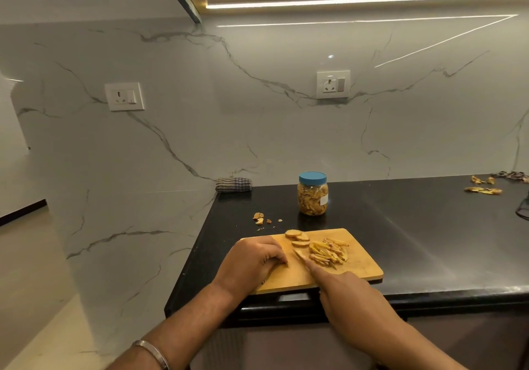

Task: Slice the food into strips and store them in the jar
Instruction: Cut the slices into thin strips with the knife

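A wooden cutting board lies on the black counter near its front edge. On it are a few round yellow slices at the back and a pile of cut strips to their right. My left hand rests curled on the board's left part, fingertips pressing a small piece. My right hand grips a knife whose blade points toward the left hand, index finger stretched along it. A clear jar with a blue lid, filled with strips, stands behind the board.
Scraps and peel bits lie on the counter left of the jar. More peels sit at the far right back. A folded checked cloth lies at the counter's back left corner. A marble wall with sockets rises behind.
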